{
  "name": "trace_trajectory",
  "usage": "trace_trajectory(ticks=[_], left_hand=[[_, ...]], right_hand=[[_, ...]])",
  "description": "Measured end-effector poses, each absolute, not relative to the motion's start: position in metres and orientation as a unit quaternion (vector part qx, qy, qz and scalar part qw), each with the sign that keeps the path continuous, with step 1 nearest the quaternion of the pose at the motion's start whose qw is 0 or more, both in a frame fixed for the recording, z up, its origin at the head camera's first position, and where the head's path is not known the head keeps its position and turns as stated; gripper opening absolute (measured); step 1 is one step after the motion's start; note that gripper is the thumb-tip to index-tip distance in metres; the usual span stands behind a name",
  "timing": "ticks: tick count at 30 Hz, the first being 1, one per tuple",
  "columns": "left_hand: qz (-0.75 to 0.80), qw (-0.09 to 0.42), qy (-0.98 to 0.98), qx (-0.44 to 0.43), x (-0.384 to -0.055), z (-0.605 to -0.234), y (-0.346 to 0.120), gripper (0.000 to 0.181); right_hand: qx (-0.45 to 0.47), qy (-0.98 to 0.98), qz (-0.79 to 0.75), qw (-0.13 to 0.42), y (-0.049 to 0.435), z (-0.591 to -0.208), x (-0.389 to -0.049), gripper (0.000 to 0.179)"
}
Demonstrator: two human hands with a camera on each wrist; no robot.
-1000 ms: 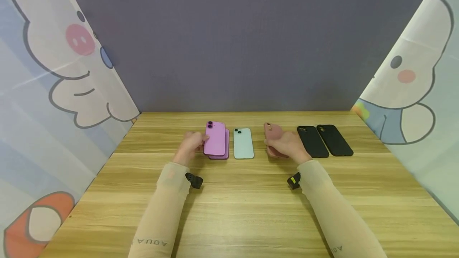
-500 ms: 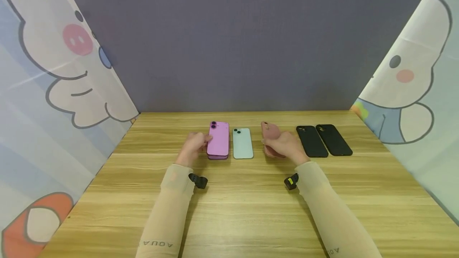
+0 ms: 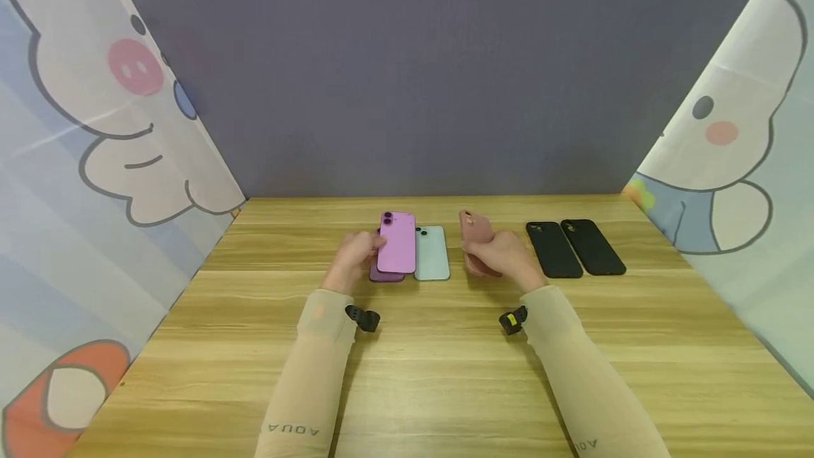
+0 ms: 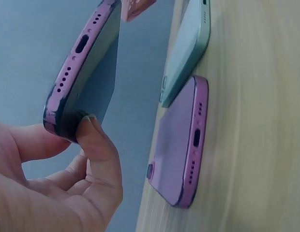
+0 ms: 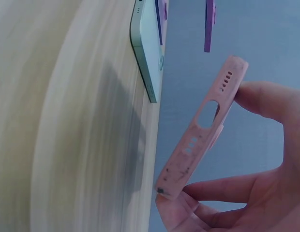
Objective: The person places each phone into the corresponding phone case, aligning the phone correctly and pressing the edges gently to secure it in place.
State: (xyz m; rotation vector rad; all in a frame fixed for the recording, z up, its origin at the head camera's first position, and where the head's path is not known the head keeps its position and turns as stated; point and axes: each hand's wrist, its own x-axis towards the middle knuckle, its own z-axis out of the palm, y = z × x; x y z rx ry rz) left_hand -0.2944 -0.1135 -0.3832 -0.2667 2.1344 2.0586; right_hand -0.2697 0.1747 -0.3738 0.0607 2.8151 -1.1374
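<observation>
My left hand (image 3: pixel 356 253) pinches a pink-purple phone (image 3: pixel 397 242) by its left edge, back and cameras up, lifted off the table. In the left wrist view, thumb and fingers clasp one corner of this phone (image 4: pixel 70 67). Below it a second purple phone (image 3: pixel 384 276) lies on the table, partly covered in the head view but plain in the left wrist view. On the right, my right hand (image 3: pixel 505 254) holds a pink phone case (image 3: pixel 478 235) by its sides. The right wrist view shows that case (image 5: pixel 201 125) tilted above the table, its port cutout facing the camera.
A pale mint phone (image 3: pixel 432 253) lies back up between the hands. Two black phone cases (image 3: pixel 555 249) lie side by side right of my right hand. The wooden table (image 3: pixel 432 373) ends at a grey back wall (image 3: pixel 439 76), with printed cartoon sheets on both sides.
The pink-purple phone has moved rightward in my left hand, from over the purple phone's left side toward the mint phone. The pink case has shifted slightly left and up.
</observation>
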Motion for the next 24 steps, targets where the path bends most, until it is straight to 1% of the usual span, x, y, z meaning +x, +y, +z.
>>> trace_trajectory(ticks=[2,8,10,17,24], left_hand=[[0.694,0.086,0.709,-0.092,-0.294,-0.382,-0.112,0.009],[0.716,0.09,0.685,-0.099,-0.294,-0.378,-0.108,0.024],[0.721,0.091,0.68,-0.099,-0.295,-0.378,-0.107,0.026],[0.724,0.083,0.679,-0.093,-0.295,-0.38,-0.101,0.011],[0.717,0.078,0.687,-0.089,-0.292,-0.377,-0.097,0.011]], right_hand=[[0.021,0.929,-0.366,0.05,0.174,-0.373,-0.271,0.058],[0.016,0.927,-0.372,0.049,0.17,-0.371,-0.272,0.059],[0.013,0.925,-0.377,0.049,0.169,-0.37,-0.273,0.06],[0.009,0.917,-0.396,0.052,0.166,-0.362,-0.27,0.062],[0.001,0.912,-0.406,0.055,0.161,-0.354,-0.268,0.063]])
